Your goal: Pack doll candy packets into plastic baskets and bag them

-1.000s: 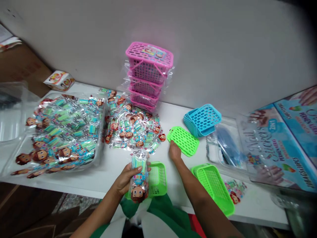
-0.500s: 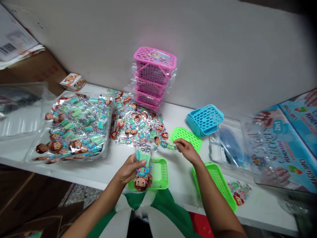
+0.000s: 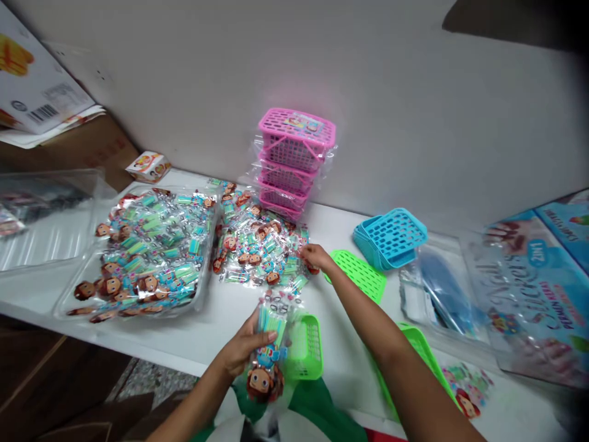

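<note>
My left hand (image 3: 245, 345) is closed around a small stack of doll-printed packets (image 3: 267, 353), clear bags with green strips and a brown-haired doll's head at the lower end. The stack is above the left part of a green basket (image 3: 311, 353), partly covering it. My right hand (image 3: 315, 255) reaches to the right edge of a loose pile of similar packets (image 3: 257, 245). Its fingers are pinched on one packet there, most of which is hidden by the hand. A green perforated lid (image 3: 361, 279) lies just right of that wrist.
A clear tray (image 3: 202, 294) full of packets is on the left. Wrapped pink baskets (image 3: 294, 147) stand stacked behind the pile. Blue baskets (image 3: 391, 239), another green basket (image 3: 423, 350) and a nail sticker box (image 3: 529, 294) are to the right. Cardboard boxes (image 3: 69, 153) stand far left.
My right hand has moved left from beside the green lid to the pile, and the packet it held no longer hangs from its fingers. My left hand still grips its stack. The camera view has shifted.
</note>
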{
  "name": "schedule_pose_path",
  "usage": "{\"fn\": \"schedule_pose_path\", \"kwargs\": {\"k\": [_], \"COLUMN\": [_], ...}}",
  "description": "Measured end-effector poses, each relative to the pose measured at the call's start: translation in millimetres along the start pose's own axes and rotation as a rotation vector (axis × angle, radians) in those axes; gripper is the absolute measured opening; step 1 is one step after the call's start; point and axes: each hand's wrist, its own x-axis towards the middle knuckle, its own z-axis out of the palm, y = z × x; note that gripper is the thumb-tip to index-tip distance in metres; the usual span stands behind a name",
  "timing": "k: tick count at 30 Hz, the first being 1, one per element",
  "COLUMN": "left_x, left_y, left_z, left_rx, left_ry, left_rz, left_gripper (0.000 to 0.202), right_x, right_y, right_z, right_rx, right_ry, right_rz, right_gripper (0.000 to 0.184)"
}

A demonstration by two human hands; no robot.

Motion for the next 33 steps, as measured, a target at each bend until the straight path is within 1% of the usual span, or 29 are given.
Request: {"fn": "schedule_pose_path", "kwargs": {"k": [2,5,8,11,13,15,17,18,19,21,22,23,24,26,28,30,31,33], "left_x": [-1.4,0.3,5.7,13.0,17.6,21.1,23.1,23.5,23.5,22.6,21.7,20.5,18.9,14.4,8.5,2.0,-1.1,-6.4], "left_y": [-4.1,-4.6,-2.7,-3.1,-4.2,-4.5,-3.7,-3.3,-3.2,-4.7,-6.6,-9.3,-12.3,-18.6,-22.3,-22.0,-20.5,-16.1], "left_z": [-5.6,-14.1,-22.6,-29.8,-31.8,-29.8,-23.7,-19.5,-14.8,-5.3,-1.3,1.8,3.7,3.5,-1.2,-8.2,-11.7,-17.5], "left_rx": [-0.098,-0.178,-0.228,-0.247,-0.245,-0.241,-0.233,-0.228,-0.221,-0.206,-0.201,-0.198,-0.199,-0.202,-0.192,-0.172,-0.163,-0.150], "left_ry": [0.075,0.170,0.240,0.258,0.251,0.235,0.207,0.189,0.172,0.152,0.153,0.160,0.172,0.203,0.222,0.233,0.240,0.264], "left_rz": [-0.036,-0.069,-0.055,-0.049,-0.052,-0.043,-0.028,-0.018,-0.006,0.018,0.032,0.044,0.053,0.071,0.076,0.071,0.072,0.082], "left_gripper": [0.054,0.046,0.045,0.037,0.031,0.029,0.030,0.031,0.032,0.034,0.036,0.036,0.038,0.041,0.044,0.047,0.047,0.048], "right_x": [41.9,87.1,108.7,109.9,99.6,79.0,47.8,28.5,7.2,-39.4,-63.1,-85.7,-106.1,-135.8,-145.8,-134.3,-121.7,-87.5], "right_y": [4.5,7.7,12.8,21.4,27.4,32.5,35.9,36.8,37.1,35.3,33.1,30.2,27.0,21.3,20.5,26.8,31.9,43.0], "right_z": [0.3,2.9,7.2,5.5,0.3,-3.9,-1.7,3.4,11.4,35.0,49.4,64.1,78.0,99.4,107.6,102.5,96.6,82.4], "right_rx": [-0.041,-0.056,-0.015,0.082,0.170,0.263,0.341,0.395,0.453,0.631,0.681,0.687,0.665,0.517,0.292,0.067,-0.027,-0.156], "right_ry": [0.170,0.303,0.376,0.424,0.442,0.440,0.427,0.403,0.369,0.223,0.156,0.087,0.052,0.069,0.126,0.173,0.187,0.224], "right_rz": [0.102,0.170,0.176,0.125,0.078,0.031,-0.010,-0.036,-0.063,-0.137,-0.167,-0.187,-0.215,-0.308,-0.448,-0.539,-0.539,-0.423], "right_gripper": [0.036,0.033,0.026,0.023,0.024,0.029,0.034,0.036,0.037,0.040,0.041,0.039,0.035,0.024,0.029,0.036,0.037,0.034]}}
